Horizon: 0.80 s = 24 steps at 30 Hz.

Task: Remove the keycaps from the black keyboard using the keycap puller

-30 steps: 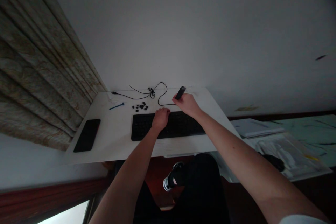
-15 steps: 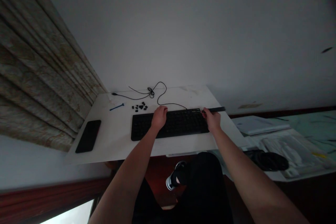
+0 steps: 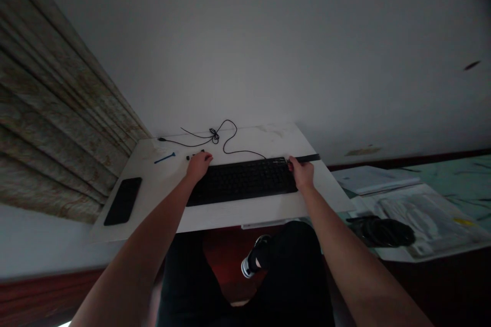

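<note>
A black keyboard [image 3: 245, 181] lies on the white desk. My left hand [image 3: 198, 166] is just past its upper left corner, over a small group of loose black keycaps [image 3: 188, 157], most of them hidden by the hand. Its fingers are drawn together; whether anything is between them cannot be made out. At the keyboard's upper right, my right hand [image 3: 303, 173] is closed on a tool with thin metal wires [image 3: 281, 161] pointing left over the keys. A dark flat bar [image 3: 310, 157] sticks out to the right beyond this hand.
The keyboard's black cable [image 3: 230, 138] loops behind it, bundled near the wall. A blue stick-like tool [image 3: 164, 158] and a black phone [image 3: 123, 202] lie at the left. Papers [image 3: 376, 180] and a black bundle [image 3: 383, 231] rest on a lower surface to the right.
My left hand has moved left from above the keyboard to the loose keycaps. My right hand stays at the keyboard's upper right. The view has shifted slightly.
</note>
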### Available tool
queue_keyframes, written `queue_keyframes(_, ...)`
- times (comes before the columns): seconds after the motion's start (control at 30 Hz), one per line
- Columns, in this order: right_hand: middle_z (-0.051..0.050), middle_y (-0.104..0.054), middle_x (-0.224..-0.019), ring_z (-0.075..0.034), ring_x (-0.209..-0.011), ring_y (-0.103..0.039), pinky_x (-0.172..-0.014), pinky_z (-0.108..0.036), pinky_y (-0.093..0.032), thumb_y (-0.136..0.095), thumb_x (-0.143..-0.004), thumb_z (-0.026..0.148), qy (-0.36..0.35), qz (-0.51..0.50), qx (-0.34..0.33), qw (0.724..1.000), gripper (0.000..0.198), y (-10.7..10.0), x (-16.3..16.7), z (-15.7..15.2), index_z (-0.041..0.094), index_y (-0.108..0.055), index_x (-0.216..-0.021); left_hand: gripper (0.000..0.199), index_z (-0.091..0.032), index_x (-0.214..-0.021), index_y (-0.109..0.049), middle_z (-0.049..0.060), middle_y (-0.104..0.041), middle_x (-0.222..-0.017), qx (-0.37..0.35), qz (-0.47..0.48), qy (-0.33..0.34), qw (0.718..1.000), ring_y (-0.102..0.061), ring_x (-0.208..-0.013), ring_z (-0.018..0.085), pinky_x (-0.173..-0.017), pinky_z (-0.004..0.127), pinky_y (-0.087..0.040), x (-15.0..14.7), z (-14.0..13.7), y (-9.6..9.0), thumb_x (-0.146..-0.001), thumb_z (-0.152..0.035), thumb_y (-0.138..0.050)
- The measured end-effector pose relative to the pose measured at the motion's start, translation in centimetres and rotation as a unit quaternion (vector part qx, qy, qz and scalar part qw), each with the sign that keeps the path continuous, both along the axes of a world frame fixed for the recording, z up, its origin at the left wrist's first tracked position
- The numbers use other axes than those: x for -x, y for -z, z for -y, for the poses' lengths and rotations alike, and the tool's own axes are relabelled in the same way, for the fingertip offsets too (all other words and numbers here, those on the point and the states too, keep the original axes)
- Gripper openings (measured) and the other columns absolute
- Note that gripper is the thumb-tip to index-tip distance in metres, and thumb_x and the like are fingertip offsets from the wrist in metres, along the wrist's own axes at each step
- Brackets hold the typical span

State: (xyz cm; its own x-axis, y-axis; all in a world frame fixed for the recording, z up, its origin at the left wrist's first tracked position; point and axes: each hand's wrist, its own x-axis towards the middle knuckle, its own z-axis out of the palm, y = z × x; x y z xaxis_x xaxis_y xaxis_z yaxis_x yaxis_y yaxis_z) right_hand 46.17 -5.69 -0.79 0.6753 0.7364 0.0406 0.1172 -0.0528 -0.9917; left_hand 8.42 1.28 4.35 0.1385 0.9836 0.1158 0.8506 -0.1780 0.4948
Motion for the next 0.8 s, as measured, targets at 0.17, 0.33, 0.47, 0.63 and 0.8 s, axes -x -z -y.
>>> queue_keyframes(0.17,-0.004,-0.066,-0.059,-0.018,-0.053,-0.062,-0.051,-0.028,-0.049,-0.075,-0.069,0.047,0.0,-0.013,-0.003,1.0,0.033,0.0,0.1,0.1,0.014,-0.067,-0.069,0.026,-0.019,-0.108,-0.075,0.01,-0.074,-0.115,0.006,-0.1,0.026,0.995,-0.065,-0.111,0.026,-0.101,0.036,-0.048,2.0,-0.1,0.8,-0.096,-0.027,-0.054)
queue_keyframes(0.33,-0.005,-0.067,-0.059,-0.019,-0.053,-0.062,-0.051,-0.029,-0.049,-0.075,-0.07,0.047,0.002,0.0,0.003,1.0,0.034,-0.2,0.1,0.2,0.014,-0.068,-0.07,0.029,-0.019,-0.116,-0.073,0.01,-0.072,-0.122,-0.005,-0.109,0.007,0.994,-0.063,-0.118,0.026,-0.107,0.038,-0.046,2.3,-0.4,1.3,-0.095,-0.024,-0.053)
queue_keyframes(0.47,-0.005,-0.067,-0.059,-0.018,-0.053,-0.062,-0.051,-0.029,-0.05,-0.076,-0.07,0.047,0.003,-0.012,-0.004,1.0,0.034,-0.1,0.1,0.2,0.014,-0.068,-0.072,0.033,-0.017,-0.122,-0.069,0.012,-0.07,-0.123,-0.045,-0.061,-0.005,0.997,-0.062,-0.118,0.025,-0.108,0.039,-0.046,1.2,-0.1,1.0,-0.093,-0.019,-0.054)
queue_keyframes(0.63,-0.004,-0.066,-0.058,-0.018,-0.052,-0.061,-0.05,-0.028,-0.048,-0.076,-0.069,0.049,-0.004,-0.004,-0.007,1.0,0.035,0.5,-0.2,-0.1,0.015,-0.067,-0.069,0.037,-0.018,-0.123,-0.066,0.01,-0.067,-0.12,-0.101,0.016,0.029,0.994,-0.063,-0.113,0.023,-0.106,0.039,-0.048,-3.6,1.7,0.6,-0.09,-0.013,-0.052)
queue_keyframes(0.8,-0.002,-0.065,-0.056,-0.017,-0.052,-0.06,-0.048,-0.026,-0.046,-0.076,-0.069,0.05,-0.002,-0.001,-0.013,1.0,0.036,0.7,-0.4,-0.1,0.015,-0.067,-0.071,0.033,-0.019,-0.117,-0.067,0.008,-0.068,-0.11,-0.089,0.064,0.122,0.986,-0.063,-0.107,0.021,-0.102,0.036,-0.05,-9.4,3.6,1.2,-0.088,-0.009,-0.054)
